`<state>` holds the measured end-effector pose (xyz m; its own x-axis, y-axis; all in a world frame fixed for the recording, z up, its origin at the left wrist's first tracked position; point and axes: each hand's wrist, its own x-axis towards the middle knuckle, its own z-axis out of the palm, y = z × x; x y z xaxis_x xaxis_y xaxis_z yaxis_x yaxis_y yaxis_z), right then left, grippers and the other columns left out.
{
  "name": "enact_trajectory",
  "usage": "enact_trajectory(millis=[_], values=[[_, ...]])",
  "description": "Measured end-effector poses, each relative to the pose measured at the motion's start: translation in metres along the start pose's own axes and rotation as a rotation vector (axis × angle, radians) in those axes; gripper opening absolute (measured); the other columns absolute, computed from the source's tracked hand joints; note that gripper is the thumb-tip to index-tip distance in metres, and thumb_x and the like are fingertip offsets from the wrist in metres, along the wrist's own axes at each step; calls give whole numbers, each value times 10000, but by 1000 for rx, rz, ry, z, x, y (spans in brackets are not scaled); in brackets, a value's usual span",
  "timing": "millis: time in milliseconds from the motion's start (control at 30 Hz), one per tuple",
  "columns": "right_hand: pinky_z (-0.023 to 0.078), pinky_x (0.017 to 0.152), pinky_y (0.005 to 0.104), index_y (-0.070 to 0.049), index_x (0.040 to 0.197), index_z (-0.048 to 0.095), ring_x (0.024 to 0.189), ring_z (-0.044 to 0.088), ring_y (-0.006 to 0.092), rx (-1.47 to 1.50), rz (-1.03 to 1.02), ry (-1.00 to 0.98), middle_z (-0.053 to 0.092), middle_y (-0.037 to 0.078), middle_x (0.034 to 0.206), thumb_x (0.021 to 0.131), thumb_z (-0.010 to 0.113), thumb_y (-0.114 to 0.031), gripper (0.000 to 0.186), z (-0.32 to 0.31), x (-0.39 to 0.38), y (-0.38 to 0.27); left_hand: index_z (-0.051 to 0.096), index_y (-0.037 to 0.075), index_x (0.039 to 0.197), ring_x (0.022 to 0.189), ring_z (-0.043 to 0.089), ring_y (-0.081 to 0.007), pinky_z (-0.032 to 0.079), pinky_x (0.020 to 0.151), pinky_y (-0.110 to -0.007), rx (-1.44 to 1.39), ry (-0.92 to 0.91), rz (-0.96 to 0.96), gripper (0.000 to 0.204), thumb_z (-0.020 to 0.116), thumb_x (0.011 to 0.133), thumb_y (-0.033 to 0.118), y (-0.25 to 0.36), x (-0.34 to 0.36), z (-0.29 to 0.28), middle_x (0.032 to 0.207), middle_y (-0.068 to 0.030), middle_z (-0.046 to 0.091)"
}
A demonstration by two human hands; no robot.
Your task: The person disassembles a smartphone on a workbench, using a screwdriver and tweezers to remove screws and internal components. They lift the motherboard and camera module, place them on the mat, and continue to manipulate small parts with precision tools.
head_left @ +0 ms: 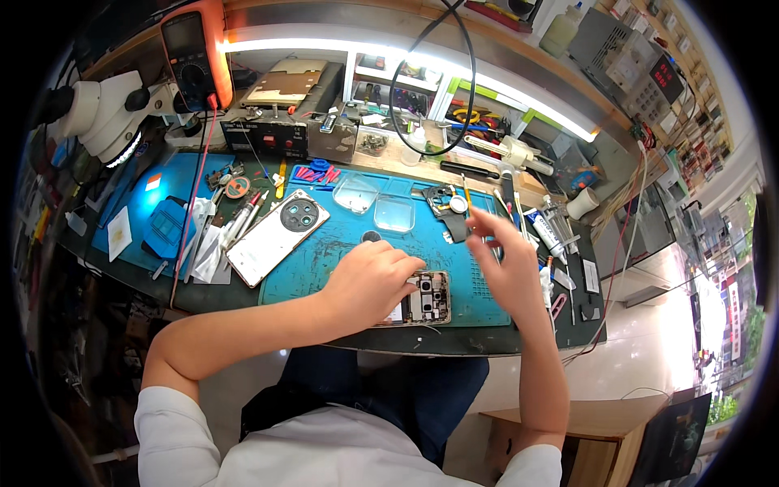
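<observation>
Fingers curled, grip hidden, my left hand [365,280] covers the left part of the opened smartphone [428,302], lengthwise left-to-right on the blue mat [324,252], while my loosely parted right hand [479,231], hold unclear, hangs farther off.

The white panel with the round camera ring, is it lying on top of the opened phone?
No, the white panel lies apart, to the left of the opened phone.

White short-sleeved top [324,450], dark blue trousers [454,394]
</observation>
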<state>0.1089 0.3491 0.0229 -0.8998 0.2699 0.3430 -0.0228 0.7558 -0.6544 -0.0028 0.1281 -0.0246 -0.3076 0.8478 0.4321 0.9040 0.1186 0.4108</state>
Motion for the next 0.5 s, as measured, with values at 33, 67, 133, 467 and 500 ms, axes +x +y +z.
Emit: enact_trajectory(millis=[33,67,133,467,500], values=[[514,988,412,-28,1360,629,1065,696,295,-131,-24,26,724,128,1183,935,741,-139,454,-3,12,11,709,35,1167,953,668,-299,532,866,-429,16,28,2,329,773,860,138,2,-1,4,1038,-112,730],[512,994,419,-29,1342,637,1069,683,323,-254,-54,53,719,139,1170,924,745,-141,446,-3,25,24,707,34,1166,948,666,-297,532,856,-424,-5,66,-4,331,774,855,124,3,-1,7,1030,-111,729],[500,1016,432,-35,1350,632,1145,641,355,-420,-53,28,701,162,1214,897,765,-174,492,1,42,45,703,32,1165,936,663,-294,532,837,-413,-49,137,-13,336,776,843,97,4,-1,14,1014,-109,728],[521,929,420,-88,1236,716,1053,641,328,-461,-192,184,685,131,1115,916,729,-134,324,28,72,47,607,65,1253,984,645,-303,498,888,-418,-42,332,-148,471,814,831,88,-32,-21,-35,1041,-78,699],[535,889,396,-76,1214,725,1007,665,292,-364,-172,174,697,125,1091,925,737,-152,299,30,74,37,565,65,1317,1014,640,-307,482,927,-424,-41,290,-142,547,818,834,101,-37,-20,-36,1074,-83,701]])
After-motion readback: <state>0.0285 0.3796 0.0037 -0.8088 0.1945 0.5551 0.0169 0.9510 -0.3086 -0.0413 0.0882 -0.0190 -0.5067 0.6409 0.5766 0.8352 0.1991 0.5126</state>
